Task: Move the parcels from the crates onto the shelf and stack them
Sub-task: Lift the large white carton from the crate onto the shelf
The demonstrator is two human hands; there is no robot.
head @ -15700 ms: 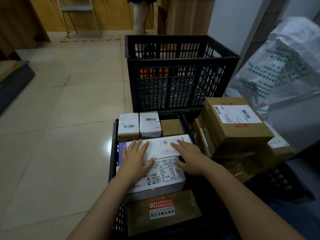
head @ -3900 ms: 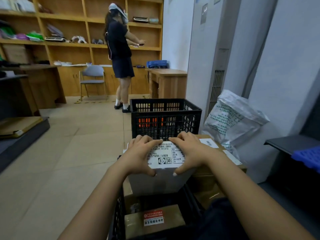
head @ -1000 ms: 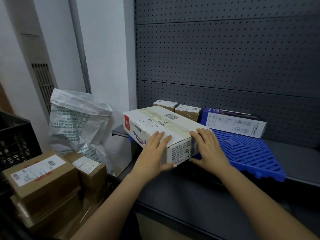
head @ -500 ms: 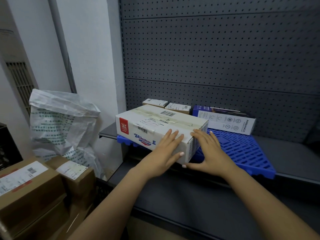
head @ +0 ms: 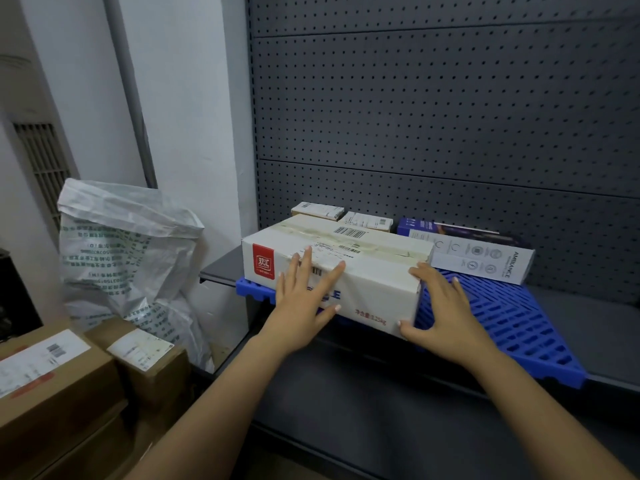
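At far left, low down: brown cardboard parcels point(head: 52, 382) w/ white labels, stacked, not on the shelf. Just behind them: white woven plastic sack point(head: 128, 258) w/ green print.

Next over, left grip point(head: 304, 299): flat, fingers straight and spread, pressed on the long front face of the white oblong cardboard box with red logo point(head: 363, 268), fingertips reaching its top edge; nothing clasped. Box itself down on the blue plastic grid mat point(head: 502, 323) atop the dark grey metal shelf point(head: 581, 306), long axis approx. left-right along the shelf, right end skewed a bit toward the person. Behind it, by the grey pegboard point(head: 450, 116): small labelled boxes point(head: 318, 211), two of them.

At the box's right end, right grip point(head: 443, 313): likewise spread wide, fingers against the end face, thumb at the lower front corner; pushing contact, no clasp.

Further right: white-and-purple long carton point(head: 481, 258), touching or just beside the box's rear right corner, can't tell which.

Judgement: box dead ahead, between both grips, neither much nearer; next move prob. a shove back to square up, right grip driving the nearer end.
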